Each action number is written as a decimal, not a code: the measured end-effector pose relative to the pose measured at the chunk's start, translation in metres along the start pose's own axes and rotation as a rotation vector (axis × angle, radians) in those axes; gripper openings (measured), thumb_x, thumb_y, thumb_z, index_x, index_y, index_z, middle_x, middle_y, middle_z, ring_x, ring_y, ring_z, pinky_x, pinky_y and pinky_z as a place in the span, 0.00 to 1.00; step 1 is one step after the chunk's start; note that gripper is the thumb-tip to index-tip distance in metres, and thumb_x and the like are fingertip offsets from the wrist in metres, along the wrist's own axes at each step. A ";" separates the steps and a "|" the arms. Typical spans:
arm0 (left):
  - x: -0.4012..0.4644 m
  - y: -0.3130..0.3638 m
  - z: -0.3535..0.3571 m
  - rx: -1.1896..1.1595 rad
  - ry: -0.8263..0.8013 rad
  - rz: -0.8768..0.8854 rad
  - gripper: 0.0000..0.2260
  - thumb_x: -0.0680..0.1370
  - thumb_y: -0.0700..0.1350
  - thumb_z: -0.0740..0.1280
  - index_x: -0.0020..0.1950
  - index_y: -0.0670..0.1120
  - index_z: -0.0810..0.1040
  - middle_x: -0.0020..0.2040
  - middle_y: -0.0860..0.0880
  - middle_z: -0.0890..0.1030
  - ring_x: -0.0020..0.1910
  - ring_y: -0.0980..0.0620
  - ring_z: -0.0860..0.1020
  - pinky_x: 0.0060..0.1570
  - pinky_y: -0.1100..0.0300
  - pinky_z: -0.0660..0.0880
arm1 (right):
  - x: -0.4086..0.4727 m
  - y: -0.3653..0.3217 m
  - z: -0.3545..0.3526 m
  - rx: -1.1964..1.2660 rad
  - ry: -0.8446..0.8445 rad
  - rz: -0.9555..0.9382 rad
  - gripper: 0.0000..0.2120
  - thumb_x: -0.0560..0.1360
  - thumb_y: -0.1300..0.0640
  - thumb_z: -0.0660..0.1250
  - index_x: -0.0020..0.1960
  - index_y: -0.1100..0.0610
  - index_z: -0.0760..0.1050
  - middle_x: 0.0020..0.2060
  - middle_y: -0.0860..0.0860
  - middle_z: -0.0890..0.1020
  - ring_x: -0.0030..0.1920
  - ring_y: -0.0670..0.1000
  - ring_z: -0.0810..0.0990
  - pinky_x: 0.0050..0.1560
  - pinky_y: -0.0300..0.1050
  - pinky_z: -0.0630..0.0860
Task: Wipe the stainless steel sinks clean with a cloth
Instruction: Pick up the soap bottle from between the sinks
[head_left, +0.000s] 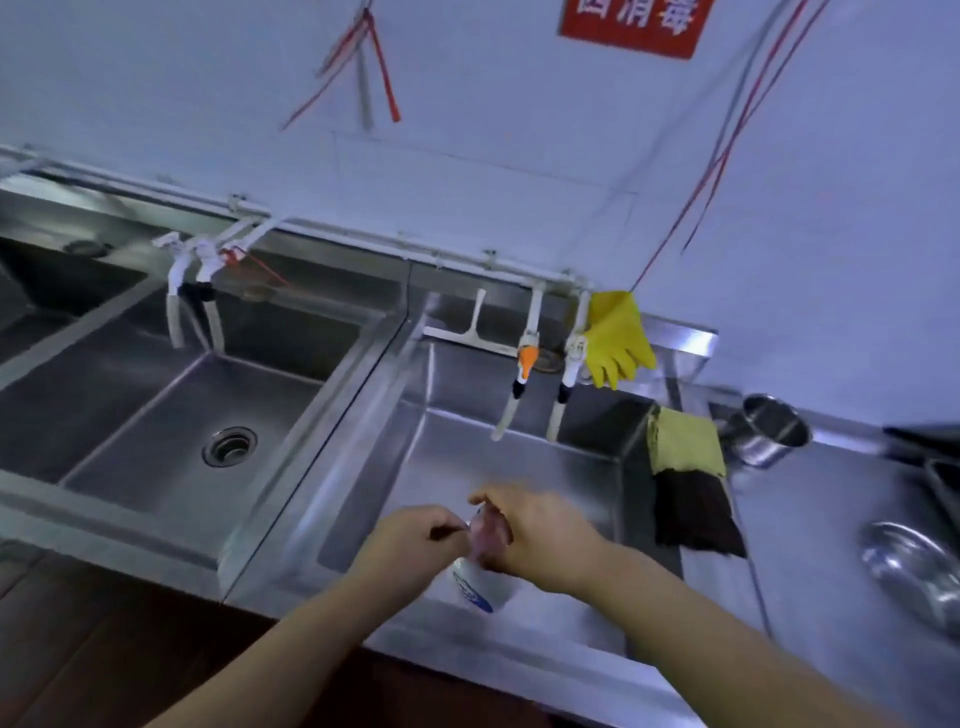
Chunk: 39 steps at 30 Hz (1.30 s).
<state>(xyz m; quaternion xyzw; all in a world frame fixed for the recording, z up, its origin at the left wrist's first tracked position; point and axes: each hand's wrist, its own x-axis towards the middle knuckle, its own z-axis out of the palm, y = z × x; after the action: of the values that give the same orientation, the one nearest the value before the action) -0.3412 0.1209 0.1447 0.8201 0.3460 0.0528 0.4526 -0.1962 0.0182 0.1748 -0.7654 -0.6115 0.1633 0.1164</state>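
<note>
A commercial kitchen's washing area: steel sinks (291, 374) in a row, wall taps (524, 364), hanging rubber glove (618, 343), steel pots (774, 428).

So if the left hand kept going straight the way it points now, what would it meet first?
Probably the pink top of the bottle that the right hand grips. The left hand points right at it, fingertips almost there; blur hides whether they touch.

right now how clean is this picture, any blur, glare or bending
Head view: motion blur smears both hands, left hand and right hand, and the bottle they hold; wide-angle bending curves the sink edges; a bluish cast tints the wall; soft streaky reflections on the steel, no harsh glare.
</note>
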 end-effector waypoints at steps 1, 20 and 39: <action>0.007 0.015 0.019 -0.051 -0.017 -0.010 0.07 0.71 0.52 0.68 0.39 0.50 0.82 0.37 0.51 0.82 0.37 0.57 0.78 0.40 0.59 0.73 | -0.010 0.020 -0.006 -0.010 0.009 -0.007 0.25 0.71 0.47 0.70 0.66 0.51 0.70 0.59 0.48 0.77 0.57 0.50 0.76 0.54 0.41 0.70; 0.176 0.184 0.183 -0.338 -0.251 -0.042 0.07 0.68 0.45 0.72 0.32 0.56 0.82 0.29 0.53 0.82 0.30 0.58 0.80 0.34 0.63 0.72 | -0.056 0.259 -0.084 0.901 0.184 0.738 0.04 0.76 0.56 0.66 0.49 0.54 0.78 0.37 0.52 0.82 0.35 0.48 0.79 0.39 0.40 0.78; 0.339 0.202 0.203 0.191 -0.038 0.324 0.06 0.78 0.47 0.61 0.49 0.50 0.78 0.47 0.52 0.80 0.45 0.50 0.76 0.44 0.50 0.74 | 0.097 0.440 -0.159 0.636 0.373 0.652 0.08 0.75 0.61 0.65 0.44 0.48 0.76 0.42 0.48 0.81 0.40 0.46 0.78 0.35 0.34 0.76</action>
<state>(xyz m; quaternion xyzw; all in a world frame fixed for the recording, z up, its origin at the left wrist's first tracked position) 0.1007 0.1151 0.1062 0.9052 0.2045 0.0764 0.3648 0.2809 0.0173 0.1439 -0.8596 -0.2285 0.2302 0.3948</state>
